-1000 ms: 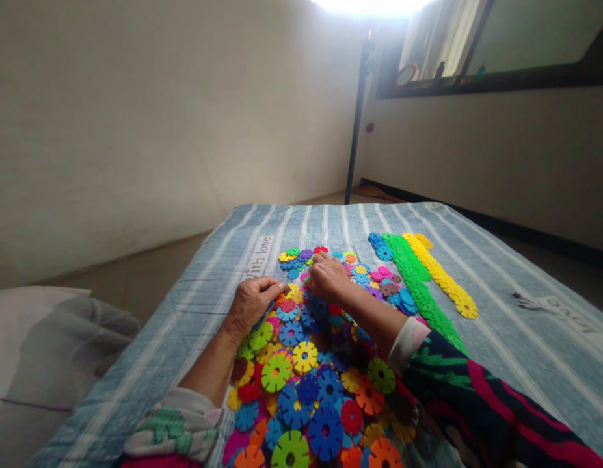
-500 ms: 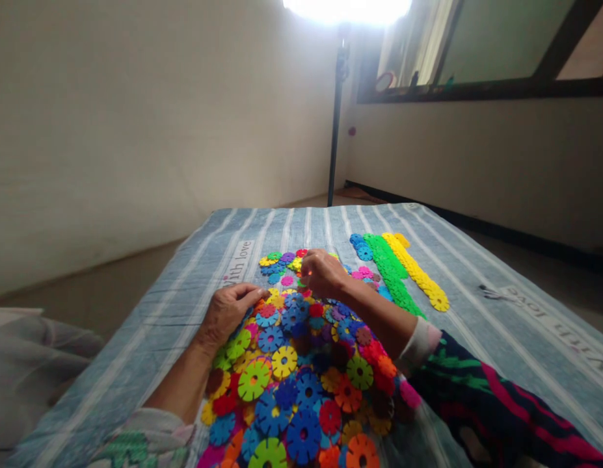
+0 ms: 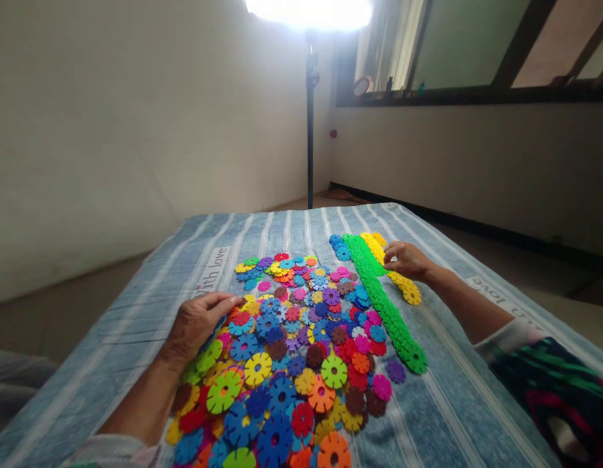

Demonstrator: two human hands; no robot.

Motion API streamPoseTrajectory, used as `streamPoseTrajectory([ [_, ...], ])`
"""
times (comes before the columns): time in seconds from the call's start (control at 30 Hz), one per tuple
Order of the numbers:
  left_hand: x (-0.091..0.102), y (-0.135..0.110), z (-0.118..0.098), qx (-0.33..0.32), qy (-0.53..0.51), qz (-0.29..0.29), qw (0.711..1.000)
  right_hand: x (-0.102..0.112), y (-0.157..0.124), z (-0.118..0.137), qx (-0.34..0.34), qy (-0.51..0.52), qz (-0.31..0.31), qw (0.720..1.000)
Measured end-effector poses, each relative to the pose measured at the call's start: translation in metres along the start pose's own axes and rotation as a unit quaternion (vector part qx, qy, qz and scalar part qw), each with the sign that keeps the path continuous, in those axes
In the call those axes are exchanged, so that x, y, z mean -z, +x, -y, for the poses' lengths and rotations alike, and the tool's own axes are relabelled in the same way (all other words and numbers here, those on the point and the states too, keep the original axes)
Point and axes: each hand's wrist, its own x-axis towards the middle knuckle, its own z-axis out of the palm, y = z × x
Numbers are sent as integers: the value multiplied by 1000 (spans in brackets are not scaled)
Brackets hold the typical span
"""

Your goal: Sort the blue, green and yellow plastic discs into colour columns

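Note:
A heap of flat plastic flower-shaped discs [image 3: 291, 351] in many colours lies on a blue striped sheet [image 3: 467, 403]. My left hand [image 3: 198, 322] rests on the heap's left edge, fingers curled down over the discs. Beside the heap run a long green row of discs [image 3: 386, 305] and a shorter yellow row [image 3: 396, 276]. My right hand [image 3: 406, 260] is at the yellow row, fingertips pinched together on it; what they pinch is too small to make out. A few blue discs [image 3: 339, 246] sit at the far end of the green row.
The sheet covers a mattress on the floor, with "with love" printed on it [image 3: 208, 273]. A lamp stand [image 3: 309, 130] rises in the far corner under a bright light. A window [image 3: 457, 52] is on the right wall. A grey pillow [image 3: 13, 383] lies at left.
My right hand left the far side of the heap and moved right to the yellow row. My left hand stayed on the heap's left edge. The camera turned right.

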Motion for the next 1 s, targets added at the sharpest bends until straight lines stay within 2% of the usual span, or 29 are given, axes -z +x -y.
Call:
streamPoseTrajectory([
  [0.27,0,-1,-2,8,-11,2,1000,-21,6,-10,5,-13,25,1000],
  [0.5,0,-3,-1,12,-25,2,1000,-23,6,-6,7,-43,35,998],
  [0.67,-1,-4,1,3,-31,2,1000,-22,7,5,-14,-67,20,997],
  [0.77,-2,-5,2,4,-29,-4,1000,-21,11,24,-5,-68,7,998],
  [0.83,-2,-5,2,3,-29,-5,1000,-23,15,45,15,-62,3,998],
  [1.0,-2,-7,2,0,-33,-1,999,-38,36,124,112,-16,20,993],
])
